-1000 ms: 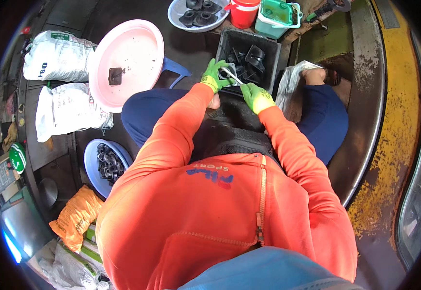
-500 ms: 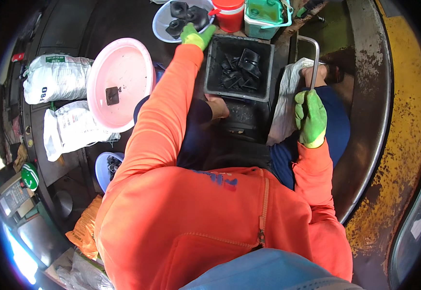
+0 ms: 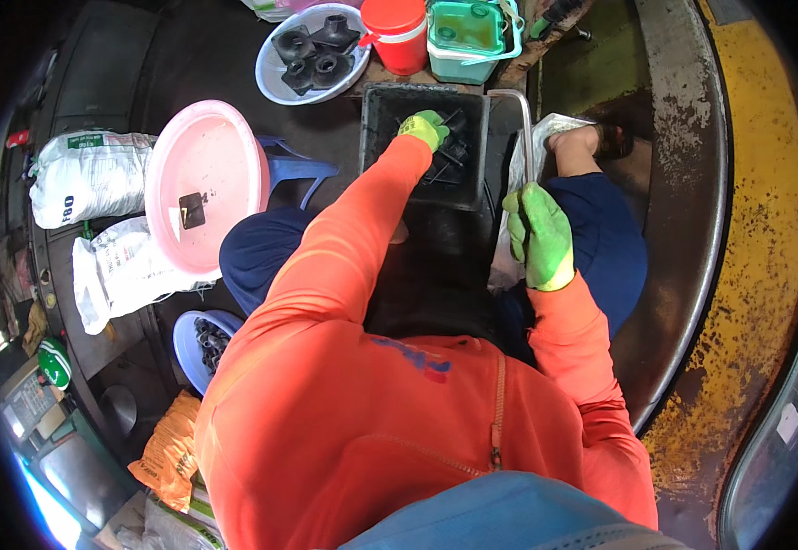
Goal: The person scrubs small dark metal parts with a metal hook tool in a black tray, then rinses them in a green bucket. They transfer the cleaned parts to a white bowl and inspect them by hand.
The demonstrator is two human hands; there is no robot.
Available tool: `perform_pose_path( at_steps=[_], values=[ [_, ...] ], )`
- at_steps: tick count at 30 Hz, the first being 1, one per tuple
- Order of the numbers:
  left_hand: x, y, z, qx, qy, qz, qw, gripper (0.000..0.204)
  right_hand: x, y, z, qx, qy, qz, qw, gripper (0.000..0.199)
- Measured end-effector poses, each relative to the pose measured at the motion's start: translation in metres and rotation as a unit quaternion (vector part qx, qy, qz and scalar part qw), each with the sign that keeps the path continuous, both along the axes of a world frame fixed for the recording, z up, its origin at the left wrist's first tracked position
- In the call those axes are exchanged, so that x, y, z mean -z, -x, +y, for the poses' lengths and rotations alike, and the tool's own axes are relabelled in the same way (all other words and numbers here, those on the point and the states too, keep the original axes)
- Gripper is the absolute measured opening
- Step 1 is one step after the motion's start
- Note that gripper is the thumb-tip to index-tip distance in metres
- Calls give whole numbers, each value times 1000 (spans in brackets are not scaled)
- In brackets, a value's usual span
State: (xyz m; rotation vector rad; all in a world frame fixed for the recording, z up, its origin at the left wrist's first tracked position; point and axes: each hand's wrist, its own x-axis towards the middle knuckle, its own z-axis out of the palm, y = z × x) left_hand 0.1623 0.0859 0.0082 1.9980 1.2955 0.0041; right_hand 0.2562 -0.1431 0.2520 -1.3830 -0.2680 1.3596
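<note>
- The black tub point(image 3: 376, 137) sits far and centre, straight ahead of the person, and holds a heap of dark rubber parts point(image 3: 454, 160) bunched toward its right half.
- The left hand point(image 3: 425, 128), in a green glove, reaches into the tub with fingers curled down onto the parts. Whether it has closed on one cannot be told.
- The right hand point(image 3: 538, 234), also gloved, is nearer and further right, fist closed round the lower end of a bent metal rod point(image 3: 528, 137).
- The rod's long axis runs near to far along the tub's right wall, just beside it, and its far end hooks left over the tub's far right corner.
- The left hand is clearly the nearer one to the parts; the right is outside the tub, at the person's right knee.
- Room is tight on the far side: a red jug point(image 3: 399, 35) and a green box point(image 3: 472, 32) stand just beyond the tub's far rim, and a pale bowl of black parts point(image 3: 275, 87) lies far left.
- To the left, a pink basin point(image 3: 225, 174) with one dark piece in it lies near the tub but apart from it.
- To the right, a white cloth point(image 3: 518, 174) lies over the leg, then a curved metal edge point(image 3: 710, 229).
</note>
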Motion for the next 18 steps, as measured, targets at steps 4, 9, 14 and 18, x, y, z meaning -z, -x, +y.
perform_pose_path(
  at_steps=[4,9,14,18],
  values=[
    [-87,29,-34,2,-97,-110,989,27,10,-2,6,-15,24,6,1000,35],
    [-157,71,-86,188,-353,-247,883,20,51,6,44,59,43,82,994,39],
    [-164,101,-109,55,-176,-278,943,44,97,26,54,75,62,39,994,41],
    [-133,116,-102,-20,-96,-289,952,70,122,49,44,-41,36,14,998,42]
  ],
)
